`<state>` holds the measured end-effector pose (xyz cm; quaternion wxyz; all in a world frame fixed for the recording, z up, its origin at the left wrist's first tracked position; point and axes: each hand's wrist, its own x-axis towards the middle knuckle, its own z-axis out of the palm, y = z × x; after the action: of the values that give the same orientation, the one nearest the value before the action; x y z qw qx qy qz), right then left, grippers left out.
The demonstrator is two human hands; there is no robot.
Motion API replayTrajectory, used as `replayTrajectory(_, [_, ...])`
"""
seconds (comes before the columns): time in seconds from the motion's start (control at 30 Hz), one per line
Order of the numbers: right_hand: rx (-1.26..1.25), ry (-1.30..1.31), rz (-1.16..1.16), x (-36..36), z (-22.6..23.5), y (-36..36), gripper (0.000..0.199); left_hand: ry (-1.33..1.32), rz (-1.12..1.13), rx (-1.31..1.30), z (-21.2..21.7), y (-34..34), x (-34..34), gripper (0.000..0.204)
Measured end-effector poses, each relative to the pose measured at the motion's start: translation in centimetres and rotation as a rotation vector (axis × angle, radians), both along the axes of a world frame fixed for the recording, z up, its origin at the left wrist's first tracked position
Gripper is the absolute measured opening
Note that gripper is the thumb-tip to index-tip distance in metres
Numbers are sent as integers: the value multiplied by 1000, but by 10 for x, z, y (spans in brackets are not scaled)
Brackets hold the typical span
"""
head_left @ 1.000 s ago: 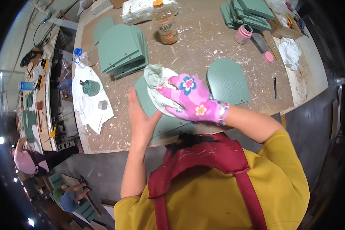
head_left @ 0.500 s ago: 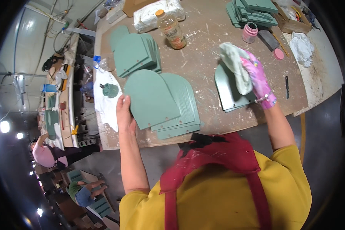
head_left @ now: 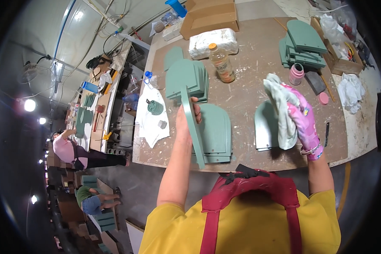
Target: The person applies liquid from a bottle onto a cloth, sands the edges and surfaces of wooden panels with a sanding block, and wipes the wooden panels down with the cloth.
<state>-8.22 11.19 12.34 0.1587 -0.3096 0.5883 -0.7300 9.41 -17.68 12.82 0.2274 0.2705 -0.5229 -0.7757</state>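
My bare left hand [head_left: 188, 119] grips a green round-topped panel [head_left: 191, 127], tilted up on edge so its thin side faces me. Beneath and beside it lies a stack of similar green panels [head_left: 216, 127]. In a pink patterned glove, my right hand [head_left: 304, 116] is closed on a whitish cloth [head_left: 277, 112]. The cloth hangs over another green panel [head_left: 264, 125] lying on the table, which it partly hides. Behind my left hand stands a second stack of green panels [head_left: 183, 78].
A bottle with an orange cap [head_left: 221, 63] stands mid-table before a white wrapped block [head_left: 213, 43]. At the back right are more stacked panels [head_left: 302, 44], an open pink jar [head_left: 296, 74] and a dark block [head_left: 315, 82]. A green container [head_left: 155, 107] sits on white cloth. Two people are at left.
My left hand has lifted the top panel off the near stack and turned it on edge. My gloved hand still holds the cloth over the right panel. The view has shifted.
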Motion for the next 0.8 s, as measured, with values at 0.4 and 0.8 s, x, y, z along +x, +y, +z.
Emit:
replayTrajectory(0.4, [152, 528, 33, 13, 57, -24, 42, 49, 38, -768, -14, 96, -71, 27])
replayTrajectory(0.8, [102, -350, 279, -91, -75, 61, 31, -304, -4, -118, -7, 136, -103, 45])
